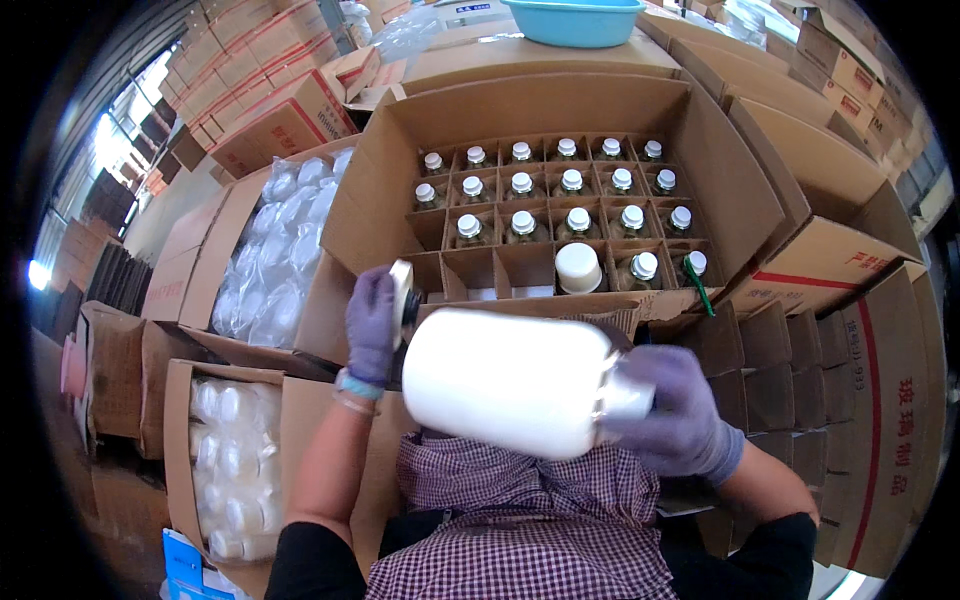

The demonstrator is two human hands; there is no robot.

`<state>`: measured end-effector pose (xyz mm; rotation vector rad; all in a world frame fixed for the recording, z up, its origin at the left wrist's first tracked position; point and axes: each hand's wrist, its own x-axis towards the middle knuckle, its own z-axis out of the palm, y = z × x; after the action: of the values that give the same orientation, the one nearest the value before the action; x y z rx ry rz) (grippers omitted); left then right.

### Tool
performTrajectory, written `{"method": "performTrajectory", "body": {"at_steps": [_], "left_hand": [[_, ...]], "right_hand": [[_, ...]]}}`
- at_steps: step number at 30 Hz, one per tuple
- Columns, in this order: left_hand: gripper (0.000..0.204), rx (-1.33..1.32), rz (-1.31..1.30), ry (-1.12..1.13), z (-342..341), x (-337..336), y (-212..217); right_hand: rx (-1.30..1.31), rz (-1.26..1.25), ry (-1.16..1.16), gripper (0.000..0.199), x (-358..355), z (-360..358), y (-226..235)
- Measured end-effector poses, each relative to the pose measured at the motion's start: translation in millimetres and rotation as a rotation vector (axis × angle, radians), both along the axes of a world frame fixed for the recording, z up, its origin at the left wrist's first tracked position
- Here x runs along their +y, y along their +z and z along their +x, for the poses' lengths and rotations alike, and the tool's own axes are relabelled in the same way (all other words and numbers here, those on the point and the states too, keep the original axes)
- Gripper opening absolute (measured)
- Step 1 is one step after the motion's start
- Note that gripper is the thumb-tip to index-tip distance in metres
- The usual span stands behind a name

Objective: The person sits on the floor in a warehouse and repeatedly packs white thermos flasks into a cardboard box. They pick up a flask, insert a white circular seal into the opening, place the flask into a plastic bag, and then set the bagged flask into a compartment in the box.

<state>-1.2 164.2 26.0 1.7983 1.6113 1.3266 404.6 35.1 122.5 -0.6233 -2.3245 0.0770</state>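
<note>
A large white bottle (510, 380) lies sideways in the air in front of my body, slightly blurred. My right hand (680, 410), in a purple-grey glove, is closed around its neck and cap end. My left hand (370, 325), gloved too, grips a flat cream-and-black object (404, 292) near the bottle's base; its kind is unclear. Beyond both hands stands a divided carton (540, 110) with rows of white-capped glass bottles (522, 224) upright in its compartments. One front compartment has a wide white cylindrical top (578, 268) showing. Several front-left compartments hold no bottle.
Bagged white items fill an open carton (275, 250) at left and a smaller carton (236, 460) nearer me. A divided carton (770, 375) stands at right. A thin green object (699, 287) lies over the front-right edge. A blue basin (575, 22) sits at the back.
</note>
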Motion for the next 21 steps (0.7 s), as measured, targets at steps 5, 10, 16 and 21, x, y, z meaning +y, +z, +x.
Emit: {"method": "performTrajectory", "body": {"at_steps": [5,10,16,21], "left_hand": [[0.043,0.69,0.265,-0.24,59,60,-38],[0.045,0.895,-0.036,-0.289,84,91,-41],[0.053,0.813,-0.186,-0.054,92,188,-43],[0.083,1.044,-0.514,-0.218,83,252,-73]], "right_hand": [[0.299,-0.203,-0.425,0.054,10,28,-23],[0.496,-0.328,-0.553,0.058,-5,65,-59],[0.662,-0.388,-0.655,0.059,-6,79,-75],[0.606,-0.402,-0.679,0.059,1,81,-70]]}}
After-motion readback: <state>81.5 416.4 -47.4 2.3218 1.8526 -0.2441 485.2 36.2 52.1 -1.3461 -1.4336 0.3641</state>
